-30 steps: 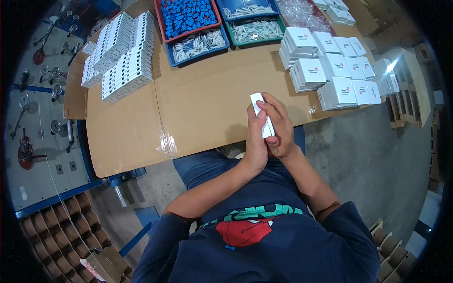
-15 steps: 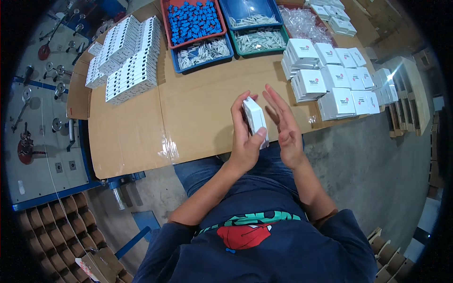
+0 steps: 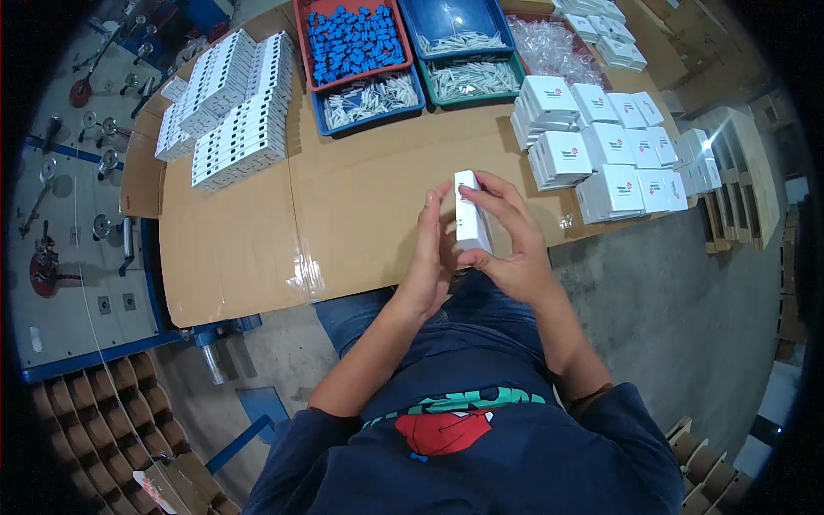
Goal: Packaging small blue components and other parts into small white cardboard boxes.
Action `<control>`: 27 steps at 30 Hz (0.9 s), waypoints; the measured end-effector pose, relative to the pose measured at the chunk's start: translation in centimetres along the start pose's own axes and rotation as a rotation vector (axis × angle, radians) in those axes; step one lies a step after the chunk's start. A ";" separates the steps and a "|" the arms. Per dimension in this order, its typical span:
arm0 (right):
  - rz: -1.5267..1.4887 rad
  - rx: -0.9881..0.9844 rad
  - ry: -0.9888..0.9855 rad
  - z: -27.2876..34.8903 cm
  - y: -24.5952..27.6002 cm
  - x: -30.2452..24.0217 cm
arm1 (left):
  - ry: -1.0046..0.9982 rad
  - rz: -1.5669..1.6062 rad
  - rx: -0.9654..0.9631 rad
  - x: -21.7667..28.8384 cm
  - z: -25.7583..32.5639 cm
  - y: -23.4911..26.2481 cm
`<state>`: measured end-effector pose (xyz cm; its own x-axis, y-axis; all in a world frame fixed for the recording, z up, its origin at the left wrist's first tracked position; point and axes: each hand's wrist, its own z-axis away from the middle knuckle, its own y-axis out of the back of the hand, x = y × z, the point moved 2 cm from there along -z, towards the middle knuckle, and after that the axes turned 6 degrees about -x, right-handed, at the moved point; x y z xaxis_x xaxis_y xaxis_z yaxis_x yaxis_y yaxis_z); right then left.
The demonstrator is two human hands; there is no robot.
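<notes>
A small white box (image 3: 466,215) is held upright on edge above the near edge of the cardboard-covered table, its narrow side facing up. My right hand (image 3: 522,253) is closed around it, thumb at the near end and fingers at the far end. Just left of the box is my left hand (image 3: 421,266), its fingers loosely apart and pointing away from me. Whether its hidden fingertips touch the box is hard to see.
Stacked white boxes (image 3: 620,187) stand at the right, and rows of white pieces with dark square openings (image 3: 240,137) at the left. Along the back are a red tray (image 3: 302,51) of blue parts, blue (image 3: 330,130) and green trays (image 3: 446,105) of pale plugs, and clear plastic bags (image 3: 558,47).
The white box has passed from my left hand to my right and turned so its narrow side shows. My left fingers have loosened from it.
</notes>
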<state>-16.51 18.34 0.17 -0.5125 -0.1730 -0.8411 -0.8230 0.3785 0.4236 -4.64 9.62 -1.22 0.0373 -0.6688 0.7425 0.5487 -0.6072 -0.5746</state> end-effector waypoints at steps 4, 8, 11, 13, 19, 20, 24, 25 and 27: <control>0.016 0.019 0.088 0.2 -0.8 0.9 | 0.053 0.120 -0.095 -0.2 0.5 -0.8; 0.031 0.050 0.133 0.2 -1.2 1.2 | -0.003 0.221 -0.083 -0.5 0.5 -1.7; 0.091 0.051 0.125 0.2 -1.1 1.0 | -0.017 0.255 -0.078 -0.7 0.5 -2.4; 0.142 0.043 0.108 0.4 -1.1 1.3 | -0.003 0.252 -0.065 -0.7 0.6 -2.8; 0.183 0.068 0.179 1.0 -1.5 2.1 | 0.016 0.205 -0.007 -1.5 0.7 -2.9; 0.195 0.073 0.181 1.1 -1.5 2.1 | 0.011 0.198 0.009 -1.6 0.7 -2.8; 0.211 0.092 0.199 1.1 -1.6 2.3 | 0.034 0.139 0.024 -1.6 0.6 -2.6; 0.210 0.091 0.198 1.1 -1.6 2.4 | 0.028 0.131 0.038 -1.4 0.6 -2.7; 0.205 0.103 0.208 1.2 -1.7 2.4 | 0.024 0.125 0.054 -1.4 0.7 -2.7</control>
<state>-16.05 18.34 -2.94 -0.7133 -0.2617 -0.6501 -0.6734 0.5130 0.5324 -5.62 12.48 -0.47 0.0890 -0.7483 0.6573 0.5852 -0.4947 -0.6425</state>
